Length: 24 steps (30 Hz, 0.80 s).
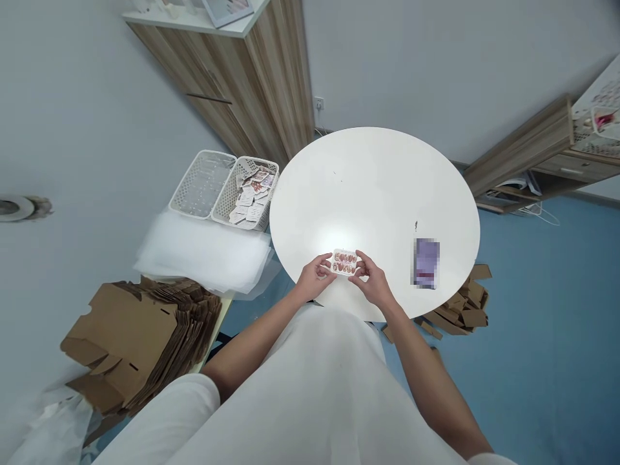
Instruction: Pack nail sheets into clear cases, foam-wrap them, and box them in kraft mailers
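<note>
Near the front edge of the round white table, a small white card with two rows of reddish nail-like pieces is held between both hands. My left hand grips its left edge between thumb and fingers. On the right edge, the thumb and fingers of my right hand are closed the same way. A purple, pixelated rectangular item lies on the table to the right of my right hand.
Left of the table are a basket of cards, a basket of clear pieces, translucent sheets and stacked flattened cardboard. More cardboard lies on the floor at right. Wooden cabinets stand behind.
</note>
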{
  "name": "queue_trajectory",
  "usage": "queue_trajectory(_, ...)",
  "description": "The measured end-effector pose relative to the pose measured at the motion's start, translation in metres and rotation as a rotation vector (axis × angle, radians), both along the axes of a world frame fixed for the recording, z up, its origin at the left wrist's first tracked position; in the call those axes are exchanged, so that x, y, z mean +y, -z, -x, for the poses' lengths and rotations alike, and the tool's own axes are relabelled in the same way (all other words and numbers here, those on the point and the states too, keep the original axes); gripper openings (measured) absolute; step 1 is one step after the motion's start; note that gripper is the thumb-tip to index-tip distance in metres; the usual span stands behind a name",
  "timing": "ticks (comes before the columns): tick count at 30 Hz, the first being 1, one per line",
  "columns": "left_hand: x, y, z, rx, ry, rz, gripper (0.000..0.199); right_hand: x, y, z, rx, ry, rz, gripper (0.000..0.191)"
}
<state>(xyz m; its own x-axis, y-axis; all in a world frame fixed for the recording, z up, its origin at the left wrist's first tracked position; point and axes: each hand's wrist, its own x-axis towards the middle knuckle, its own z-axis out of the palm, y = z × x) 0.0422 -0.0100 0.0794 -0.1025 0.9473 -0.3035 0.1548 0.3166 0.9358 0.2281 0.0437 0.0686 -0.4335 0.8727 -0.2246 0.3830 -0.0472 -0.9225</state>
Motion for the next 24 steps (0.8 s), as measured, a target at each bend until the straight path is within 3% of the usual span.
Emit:
queue_trajectory(3, 0.002, 0.003, 0.024, 0.079, 0.004, -0.008, 0.059, 0.003, 0.001, 0.027, -0.027, -0.017, -0.02, 0.065)
queue_trajectory(9, 0.013, 0.019, 0.077, 0.226, -0.015, -0.069, 0.05, 0.012, 0.008, 0.086, -0.157, -0.06, -0.13, 0.062)
queue_trajectory(16, 0.028, 0.039, 0.136, 0.361, 0.009, -0.049, 0.048, 0.023, 0.024, 0.154, -0.207, -0.074, -0.12, 0.064)
queue_trajectory(24, 0.037, 0.052, 0.171, 0.356, 0.118, -0.021, 0.051, 0.022, 0.035, 0.195, -0.297, -0.008, -0.081, 0.064)
